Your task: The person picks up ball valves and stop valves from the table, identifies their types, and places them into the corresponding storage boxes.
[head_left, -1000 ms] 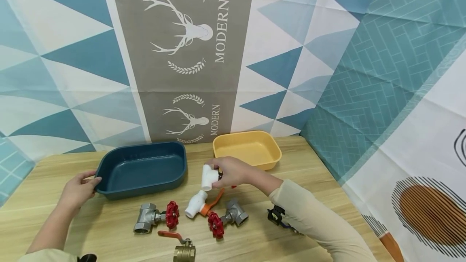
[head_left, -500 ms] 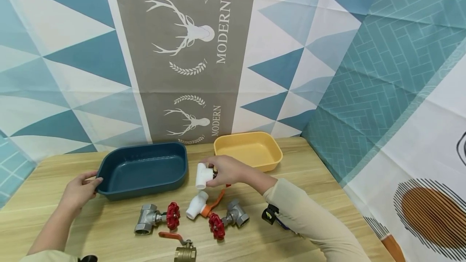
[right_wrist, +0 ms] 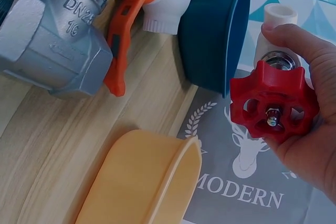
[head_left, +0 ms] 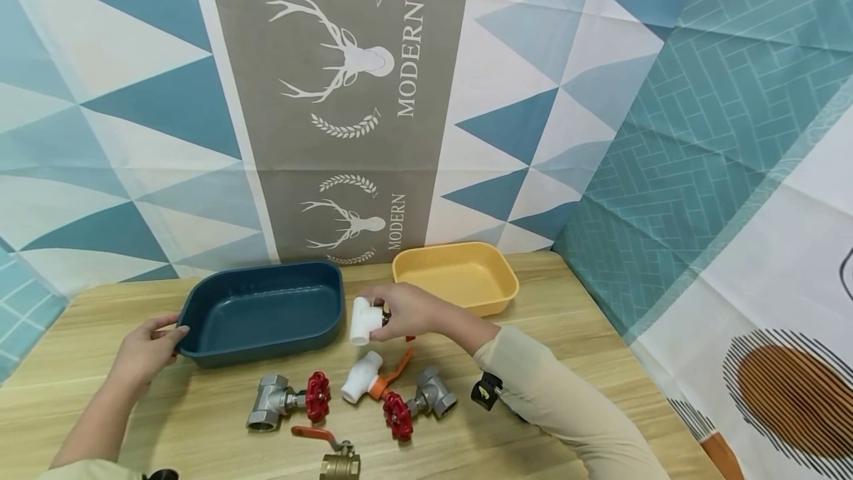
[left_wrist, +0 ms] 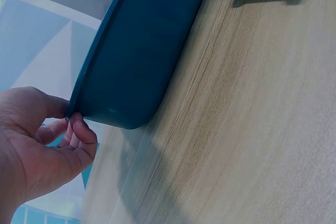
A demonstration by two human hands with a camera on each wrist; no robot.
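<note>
My right hand (head_left: 406,311) grips a white plastic valve (head_left: 363,321) with a red handwheel (right_wrist: 274,100), held up between the blue and yellow trays. The handwheel faces the right wrist camera, and the fingers curl round the valve behind it. At the far left, my left hand (head_left: 148,350) pinches the rim of the dark blue tray (head_left: 263,350) between thumb and fingers. In the left wrist view the fingertips (left_wrist: 79,124) sit right at the tray's corner. Nothing lies in the blue tray.
A yellow tray (head_left: 500,306) stands at the back right. On the wooden table lie a white ball valve (head_left: 362,376) with an orange lever, two grey metal valves (head_left: 269,402) with red handwheels, and a brass valve (head_left: 340,464). A patterned cloth (head_left: 353,132) hangs behind.
My right hand has moved left with the white valve, away from the yellow tray and closer to the blue tray. The left hand stays on the blue tray's rim.
</note>
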